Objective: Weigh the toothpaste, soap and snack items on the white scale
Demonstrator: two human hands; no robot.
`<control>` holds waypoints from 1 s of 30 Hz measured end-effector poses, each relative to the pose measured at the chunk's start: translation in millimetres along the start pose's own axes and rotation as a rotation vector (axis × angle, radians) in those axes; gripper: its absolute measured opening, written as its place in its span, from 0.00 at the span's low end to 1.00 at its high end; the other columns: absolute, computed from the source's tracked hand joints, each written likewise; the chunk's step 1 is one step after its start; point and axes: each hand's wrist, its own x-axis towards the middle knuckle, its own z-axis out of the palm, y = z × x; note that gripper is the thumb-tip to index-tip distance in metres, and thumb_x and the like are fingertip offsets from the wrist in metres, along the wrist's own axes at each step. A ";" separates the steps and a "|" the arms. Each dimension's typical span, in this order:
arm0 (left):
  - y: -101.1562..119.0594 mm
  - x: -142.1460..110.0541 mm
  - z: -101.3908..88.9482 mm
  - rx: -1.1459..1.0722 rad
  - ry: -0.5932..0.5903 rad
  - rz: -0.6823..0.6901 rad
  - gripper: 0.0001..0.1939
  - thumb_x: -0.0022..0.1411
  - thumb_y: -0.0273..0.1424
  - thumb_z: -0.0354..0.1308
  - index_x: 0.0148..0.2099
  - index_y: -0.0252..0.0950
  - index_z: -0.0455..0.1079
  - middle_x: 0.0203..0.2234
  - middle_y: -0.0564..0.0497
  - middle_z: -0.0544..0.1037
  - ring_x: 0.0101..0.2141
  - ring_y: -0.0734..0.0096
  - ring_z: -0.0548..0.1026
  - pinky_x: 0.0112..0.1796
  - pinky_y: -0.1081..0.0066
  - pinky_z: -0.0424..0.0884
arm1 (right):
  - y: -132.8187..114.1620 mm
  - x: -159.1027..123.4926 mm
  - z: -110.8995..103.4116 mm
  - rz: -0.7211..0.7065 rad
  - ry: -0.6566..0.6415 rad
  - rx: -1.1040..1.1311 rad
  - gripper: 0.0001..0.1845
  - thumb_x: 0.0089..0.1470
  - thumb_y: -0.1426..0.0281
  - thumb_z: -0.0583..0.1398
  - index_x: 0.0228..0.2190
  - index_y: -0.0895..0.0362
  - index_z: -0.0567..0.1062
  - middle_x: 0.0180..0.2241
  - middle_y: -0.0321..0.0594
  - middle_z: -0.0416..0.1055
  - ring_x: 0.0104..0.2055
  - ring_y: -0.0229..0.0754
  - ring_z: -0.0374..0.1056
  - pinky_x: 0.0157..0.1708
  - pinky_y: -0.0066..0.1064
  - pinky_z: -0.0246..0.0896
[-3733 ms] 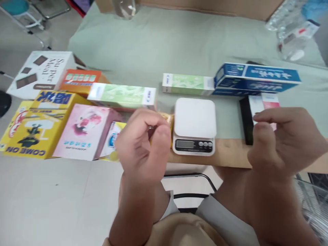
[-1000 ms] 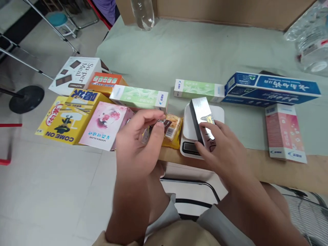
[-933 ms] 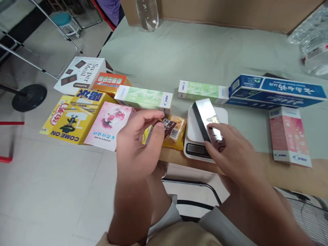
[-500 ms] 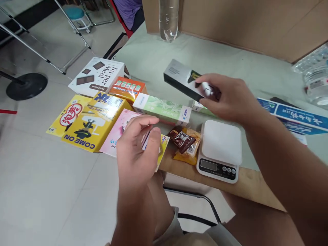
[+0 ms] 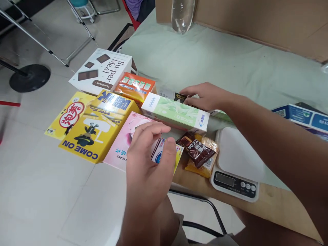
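My right hand (image 5: 202,95) has its fingers on a silver and black box (image 5: 169,94), which lies behind the green and white box (image 5: 176,111); much of it is hidden by that box and my fingers. My left hand (image 5: 151,157) hovers with curved fingers apart and nothing between them, in front of a pink box (image 5: 123,143) and a small blue, white and yellow box (image 5: 178,157). To its right a brown cocoa snack packet (image 5: 197,149) lies on a yellow packet (image 5: 198,169). A white kitchen scale (image 5: 239,153) stands at the table edge with a bare plate.
On the left stand a white Su-per Meal box (image 5: 102,70), an orange pack (image 5: 137,85) and yellow boxes (image 5: 94,133). Blue boxes (image 5: 302,116) lie at the right. A clear bottle (image 5: 182,15) stands by a cardboard panel (image 5: 243,24) at the back.
My right hand has lifted the silver and black box off the scale, carried it left and lowered it behind the green box. My left hand stays curved. The view has swung left.
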 end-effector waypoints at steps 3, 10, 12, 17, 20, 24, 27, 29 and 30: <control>2.0 1.4 -1.1 -0.002 -0.004 -0.043 0.06 0.67 0.28 0.59 0.44 0.41 0.74 0.44 0.49 0.78 0.48 0.60 0.79 0.52 0.54 0.74 | -4.3 5.2 3.9 -0.026 -0.021 -0.018 0.28 0.64 0.65 0.56 0.63 0.47 0.76 0.54 0.39 0.83 0.54 0.50 0.77 0.53 0.41 0.69; 2.5 1.3 3.0 0.013 0.023 -0.066 0.06 0.64 0.28 0.61 0.43 0.41 0.75 0.43 0.50 0.79 0.48 0.61 0.79 0.51 0.57 0.75 | -7.7 7.3 7.3 -0.034 -0.051 0.024 0.27 0.65 0.64 0.56 0.64 0.45 0.76 0.57 0.37 0.81 0.56 0.51 0.77 0.55 0.42 0.70; 1.6 1.3 3.3 0.017 0.032 -0.056 0.06 0.64 0.28 0.61 0.43 0.42 0.76 0.43 0.50 0.79 0.47 0.61 0.79 0.49 0.58 0.75 | -1.7 1.3 1.7 -0.013 0.034 0.065 0.26 0.66 0.64 0.56 0.63 0.50 0.77 0.58 0.40 0.81 0.58 0.51 0.76 0.58 0.44 0.69; 2.1 3.6 0.1 -0.002 0.010 -0.054 0.05 0.64 0.29 0.62 0.42 0.42 0.76 0.41 0.50 0.81 0.45 0.61 0.79 0.49 0.57 0.77 | 37.4 -41.6 -17.7 0.192 0.384 0.018 0.23 0.65 0.66 0.55 0.57 0.56 0.79 0.56 0.51 0.80 0.54 0.48 0.76 0.59 0.47 0.66; 5.3 3.7 -0.2 -0.027 -0.013 -0.073 0.04 0.66 0.29 0.61 0.42 0.42 0.77 0.40 0.51 0.82 0.44 0.63 0.80 0.48 0.60 0.79 | 65.9 -75.8 -11.9 0.212 0.337 -0.074 0.26 0.59 0.66 0.60 0.58 0.56 0.79 0.58 0.55 0.78 0.56 0.54 0.74 0.57 0.50 0.66; 11.2 -0.6 5.4 -0.041 -0.002 -0.032 0.05 0.66 0.27 0.62 0.41 0.43 0.78 0.38 0.53 0.83 0.42 0.67 0.81 0.46 0.65 0.80 | 87.1 -102.6 9.4 0.213 0.228 -0.091 0.32 0.58 0.58 0.60 0.62 0.54 0.76 0.60 0.53 0.77 0.54 0.58 0.75 0.54 0.53 0.68; 15.9 -4.9 11.8 -0.087 -0.008 0.001 0.06 0.67 0.26 0.63 0.40 0.44 0.79 0.37 0.54 0.83 0.42 0.67 0.81 0.46 0.64 0.81 | 89.5 -105.8 18.6 0.217 0.179 -0.107 0.36 0.58 0.54 0.60 0.65 0.51 0.73 0.61 0.52 0.76 0.54 0.59 0.74 0.51 0.52 0.69; 18.7 -7.1 15.9 -0.120 -0.027 0.033 0.08 0.68 0.26 0.62 0.40 0.45 0.79 0.37 0.54 0.83 0.42 0.68 0.81 0.46 0.65 0.81 | 87.1 -105.0 19.3 0.224 0.165 -0.136 0.39 0.56 0.56 0.63 0.67 0.50 0.71 0.61 0.52 0.75 0.55 0.61 0.74 0.50 0.51 0.69; 20.0 -8.0 17.7 -0.130 -0.038 0.048 0.09 0.68 0.25 0.62 0.40 0.46 0.79 0.37 0.55 0.83 0.42 0.68 0.81 0.45 0.65 0.81 | 84.9 -105.3 18.1 0.232 0.176 -0.148 0.39 0.55 0.58 0.64 0.67 0.50 0.71 0.61 0.52 0.75 0.55 0.61 0.74 0.50 0.51 0.69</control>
